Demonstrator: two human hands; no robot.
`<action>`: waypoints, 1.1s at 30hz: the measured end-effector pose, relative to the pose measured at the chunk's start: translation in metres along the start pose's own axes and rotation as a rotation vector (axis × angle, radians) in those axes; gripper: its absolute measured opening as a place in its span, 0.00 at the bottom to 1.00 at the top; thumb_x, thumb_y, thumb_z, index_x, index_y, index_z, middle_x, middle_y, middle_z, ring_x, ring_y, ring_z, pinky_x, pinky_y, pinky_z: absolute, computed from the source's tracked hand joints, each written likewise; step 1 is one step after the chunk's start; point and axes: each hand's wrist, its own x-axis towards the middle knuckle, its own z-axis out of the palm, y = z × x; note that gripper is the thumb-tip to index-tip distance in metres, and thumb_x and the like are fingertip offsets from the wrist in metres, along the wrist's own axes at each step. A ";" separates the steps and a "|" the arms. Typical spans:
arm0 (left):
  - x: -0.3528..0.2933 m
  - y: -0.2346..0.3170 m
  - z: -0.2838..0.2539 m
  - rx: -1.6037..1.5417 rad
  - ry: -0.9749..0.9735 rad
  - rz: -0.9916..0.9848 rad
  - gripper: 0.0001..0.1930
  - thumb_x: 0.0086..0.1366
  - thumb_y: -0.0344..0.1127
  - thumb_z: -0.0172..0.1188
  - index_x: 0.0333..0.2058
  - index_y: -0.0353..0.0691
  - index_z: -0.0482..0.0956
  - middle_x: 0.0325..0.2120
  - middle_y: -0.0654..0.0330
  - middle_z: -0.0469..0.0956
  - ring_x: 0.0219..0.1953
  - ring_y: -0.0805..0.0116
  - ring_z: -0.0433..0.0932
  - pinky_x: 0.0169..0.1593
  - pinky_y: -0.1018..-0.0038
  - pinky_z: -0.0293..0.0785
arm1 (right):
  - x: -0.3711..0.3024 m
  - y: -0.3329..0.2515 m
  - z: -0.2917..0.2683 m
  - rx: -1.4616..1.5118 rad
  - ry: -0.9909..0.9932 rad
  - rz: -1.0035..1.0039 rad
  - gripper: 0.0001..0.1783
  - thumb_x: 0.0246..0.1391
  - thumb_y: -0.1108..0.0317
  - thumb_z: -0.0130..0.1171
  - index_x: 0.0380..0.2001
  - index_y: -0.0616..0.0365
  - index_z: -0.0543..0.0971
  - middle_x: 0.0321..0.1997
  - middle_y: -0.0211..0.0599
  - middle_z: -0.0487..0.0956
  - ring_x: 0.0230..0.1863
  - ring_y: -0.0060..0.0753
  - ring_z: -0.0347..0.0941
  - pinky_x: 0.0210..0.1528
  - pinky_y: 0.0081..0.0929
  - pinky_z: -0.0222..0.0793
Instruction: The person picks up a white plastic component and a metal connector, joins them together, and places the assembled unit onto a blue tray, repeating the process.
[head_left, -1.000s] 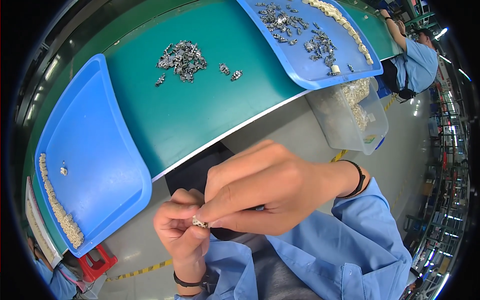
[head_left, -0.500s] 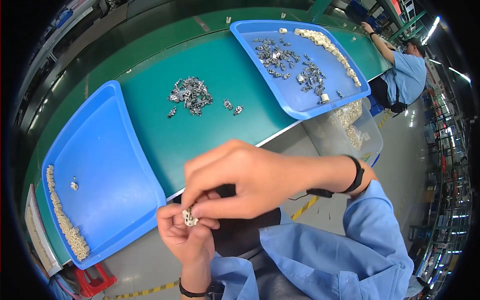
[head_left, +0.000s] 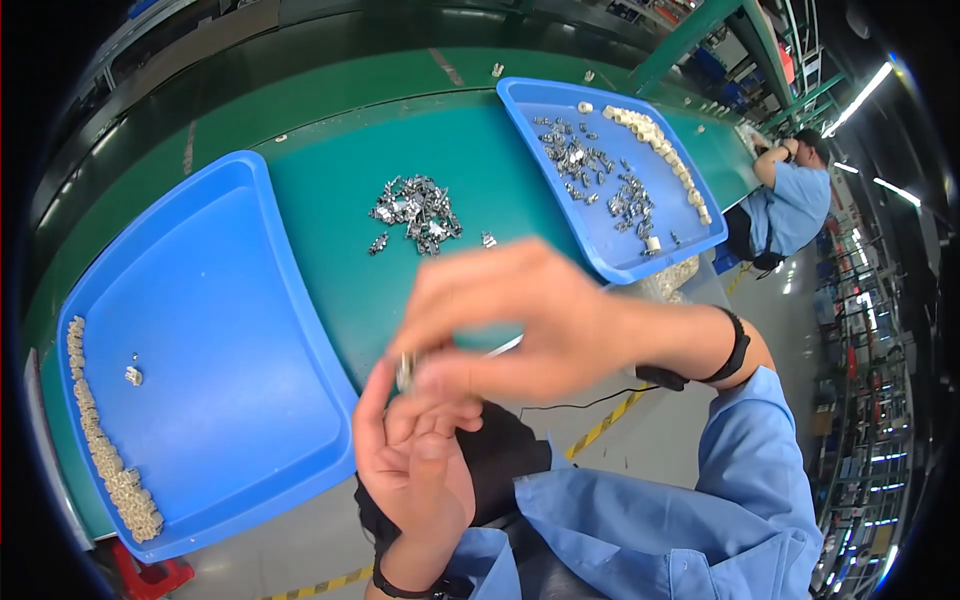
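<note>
A small cream-coloured part with metal in it (head_left: 405, 372), blurred, sits between the thumb and fingers of my right hand (head_left: 520, 325). My left hand (head_left: 420, 455) is just below, palm up. Its fingers are loosely curled and apart, and its index finger reaches up beside the part. Beyond my hands, a pile of small metal pieces (head_left: 420, 212) lies on the green table (head_left: 330, 300). One loose metal piece (head_left: 488, 240) shows past my right hand. In the left blue tray (head_left: 225, 330) are a row of cream parts (head_left: 100, 445) and a single part (head_left: 133, 376).
The right blue tray (head_left: 620, 272) holds scattered metal pieces (head_left: 630, 205) and a curved row of cream cylinders (head_left: 665, 150). Beneath it is a clear bin (head_left: 710, 290) of pale parts. A red stool (head_left: 155, 575) stands below left. Another person (head_left: 790, 205) sits at the far right.
My right hand has lifted the cream part off the left fingers, which have loosened. Both hands sit slightly further right in the picture. The view has shifted, and the other person's arm has drawn in.
</note>
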 end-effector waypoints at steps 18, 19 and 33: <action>-0.041 0.090 -0.061 0.837 -0.318 -0.256 0.15 0.59 0.28 0.69 0.45 0.30 0.83 0.39 0.49 0.85 0.41 0.57 0.83 0.48 0.67 0.78 | 0.156 0.289 -0.134 -0.967 0.090 0.657 0.17 0.56 0.61 0.61 0.46 0.57 0.86 0.43 0.46 0.87 0.48 0.50 0.83 0.56 0.41 0.78; -0.041 0.093 -0.059 0.843 -0.324 -0.270 0.15 0.59 0.28 0.69 0.45 0.30 0.83 0.39 0.49 0.85 0.41 0.57 0.83 0.48 0.67 0.78 | 0.155 0.291 -0.135 -0.977 0.113 0.634 0.18 0.56 0.60 0.61 0.47 0.57 0.85 0.44 0.46 0.87 0.49 0.50 0.83 0.57 0.41 0.78; -0.019 0.146 -0.030 0.749 -0.385 0.028 0.23 0.65 0.49 0.68 0.42 0.30 0.80 0.34 0.48 0.80 0.35 0.56 0.79 0.41 0.63 0.76 | 0.022 0.088 -0.059 -0.729 -0.023 0.566 0.18 0.58 0.58 0.62 0.45 0.61 0.84 0.42 0.48 0.83 0.45 0.54 0.81 0.50 0.46 0.76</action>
